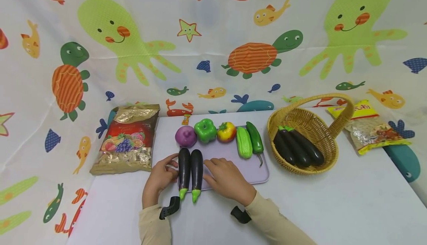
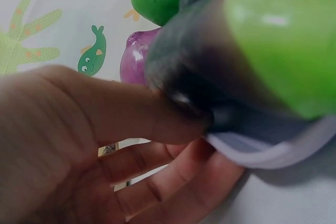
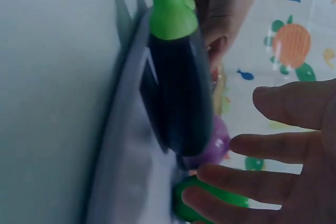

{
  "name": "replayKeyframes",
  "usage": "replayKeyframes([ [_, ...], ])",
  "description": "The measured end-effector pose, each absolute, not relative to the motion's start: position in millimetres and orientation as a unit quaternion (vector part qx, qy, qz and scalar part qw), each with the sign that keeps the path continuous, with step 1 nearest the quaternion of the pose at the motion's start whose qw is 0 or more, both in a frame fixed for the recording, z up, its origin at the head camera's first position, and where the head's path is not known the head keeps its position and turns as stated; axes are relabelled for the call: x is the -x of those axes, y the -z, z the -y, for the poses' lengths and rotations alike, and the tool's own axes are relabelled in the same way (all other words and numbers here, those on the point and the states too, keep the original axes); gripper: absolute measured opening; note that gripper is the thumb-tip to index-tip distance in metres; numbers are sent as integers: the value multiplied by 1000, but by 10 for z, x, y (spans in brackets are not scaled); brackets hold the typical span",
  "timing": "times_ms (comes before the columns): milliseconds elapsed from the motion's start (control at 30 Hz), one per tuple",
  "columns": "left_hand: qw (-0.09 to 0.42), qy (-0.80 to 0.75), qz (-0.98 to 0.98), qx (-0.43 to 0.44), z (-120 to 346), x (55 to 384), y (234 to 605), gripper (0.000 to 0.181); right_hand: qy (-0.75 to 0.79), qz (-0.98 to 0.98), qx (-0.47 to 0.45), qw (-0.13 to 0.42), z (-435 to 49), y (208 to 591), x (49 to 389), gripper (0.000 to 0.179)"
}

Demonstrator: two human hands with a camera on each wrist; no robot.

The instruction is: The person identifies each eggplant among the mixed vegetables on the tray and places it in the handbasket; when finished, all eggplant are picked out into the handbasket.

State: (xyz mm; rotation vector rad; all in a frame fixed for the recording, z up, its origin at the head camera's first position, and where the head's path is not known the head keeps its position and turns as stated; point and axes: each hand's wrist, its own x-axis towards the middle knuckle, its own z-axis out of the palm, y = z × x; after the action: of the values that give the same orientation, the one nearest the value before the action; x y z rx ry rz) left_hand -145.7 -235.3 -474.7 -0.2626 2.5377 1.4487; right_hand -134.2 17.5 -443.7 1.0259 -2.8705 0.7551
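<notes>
Two dark eggplants lie side by side on the left part of a lilac tray (image 1: 220,152), their green stem ends jutting past its front rim. My left hand (image 1: 162,178) is at the outer side of the left eggplant (image 1: 184,169); in the left wrist view its thumb (image 2: 142,111) touches that eggplant, while the fingers are loosely bent below the thumb. To the right of the right eggplant (image 1: 197,169), my right hand (image 1: 228,178) has its fingers extended and spread. The right wrist view shows a gap between these fingers and the nearer eggplant (image 3: 181,87).
Along the tray's back are a purple onion (image 1: 186,136), green pepper (image 1: 205,130) and tomato (image 1: 226,132); a cucumber (image 1: 244,143) and green chili (image 1: 255,137) lie right. A handled wicker basket (image 1: 330,156) holds three eggplants. Bags, one red-gold (image 1: 128,137), one yellow-clear (image 1: 370,126), flank everything.
</notes>
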Motion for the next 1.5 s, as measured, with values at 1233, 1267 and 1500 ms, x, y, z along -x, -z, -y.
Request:
replayKeyframes([
  [1233,103,-501,-855,85,2336,1435,4743,74,-279,927,-250,-19,-34,4625,1147,57],
  [1267,104,-500,-856,84,2337,1435,4737,74,-291,924,-246,-16,-80,4624,1153,54],
  [1500,106,-497,-857,81,2348,1451,4742,72,-371,901,-225,0,-371,4687,1208,43],
])
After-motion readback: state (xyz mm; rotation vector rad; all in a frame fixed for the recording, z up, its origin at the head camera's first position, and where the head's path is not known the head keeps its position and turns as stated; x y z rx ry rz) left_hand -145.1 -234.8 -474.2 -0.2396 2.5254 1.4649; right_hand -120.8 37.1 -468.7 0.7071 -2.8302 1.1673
